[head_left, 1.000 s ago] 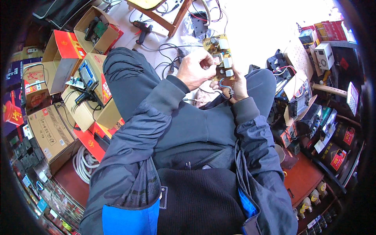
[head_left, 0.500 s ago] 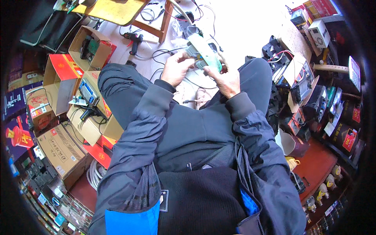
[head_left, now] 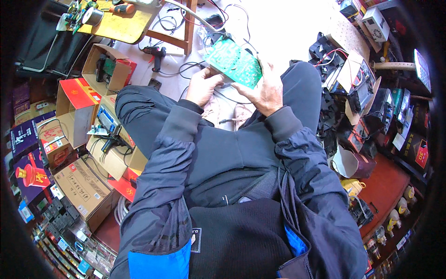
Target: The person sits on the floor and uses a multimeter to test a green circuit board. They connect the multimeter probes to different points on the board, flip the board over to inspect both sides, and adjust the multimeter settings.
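Note:
Over my lap a green circuit board point(head_left: 235, 61) is tilted so that its flat soldered side shows. My right hand point(head_left: 266, 91) is closed on the board's right end, its thumb along the lower edge and its fingers partly hidden behind. At the board's lower left edge, my left hand point(head_left: 204, 86) pinches with thumb and forefinger; part of its grip is hidden under the board. The parts on the board's underside cannot be seen.
A yellow-topped stool point(head_left: 118, 25) with a solder spool point(head_left: 93, 16) and an orange-handled screwdriver point(head_left: 122, 9) stands far left. Cables and a dark pistol-shaped tool point(head_left: 157, 56) lie on the floor. Open cardboard boxes point(head_left: 83, 188) crowd the left; electronics point(head_left: 355, 83) crowd the right.
The circuit board has turned from nearly edge-on to showing its broad green side. My left hand has shifted slightly down and left along it, and the view has tipped a little.

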Demonstrator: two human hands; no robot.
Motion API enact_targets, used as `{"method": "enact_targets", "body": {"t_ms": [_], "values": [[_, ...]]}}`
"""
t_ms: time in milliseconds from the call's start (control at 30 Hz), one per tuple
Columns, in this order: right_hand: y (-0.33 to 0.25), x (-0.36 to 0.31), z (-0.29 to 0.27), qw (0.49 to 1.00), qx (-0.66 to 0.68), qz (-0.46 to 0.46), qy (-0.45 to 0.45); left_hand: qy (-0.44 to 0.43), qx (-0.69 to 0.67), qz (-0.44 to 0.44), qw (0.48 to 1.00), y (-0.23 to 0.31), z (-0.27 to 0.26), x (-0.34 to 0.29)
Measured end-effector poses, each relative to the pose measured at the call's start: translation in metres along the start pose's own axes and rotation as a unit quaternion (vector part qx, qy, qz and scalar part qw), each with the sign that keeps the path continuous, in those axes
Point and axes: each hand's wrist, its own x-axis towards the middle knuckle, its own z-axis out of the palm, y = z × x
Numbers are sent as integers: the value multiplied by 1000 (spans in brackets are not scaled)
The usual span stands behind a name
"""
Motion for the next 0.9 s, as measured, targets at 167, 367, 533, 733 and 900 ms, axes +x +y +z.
{"method": "enact_targets", "body": {"t_ms": [167, 367, 533, 733, 900], "values": [[1, 0, 0, 1000, 8, -5, 3, 2, 1, 2, 1000, 4, 2, -2], [1, 0, 1, 1000, 11, -3, 0, 0, -3, -2, 1000, 4, 1, -1], [3, 0, 2, 1000, 11, 13, -23, 2, 20, 16, 1000, 0, -1, 0], [5, 0, 1, 998, 19, 38, -52, -8, 6, 25, 1000, -2, -1, -1], [3, 0, -1, 996, 22, 51, -65, 2, 12, 4, 1000, -1, 0, 0]]}}
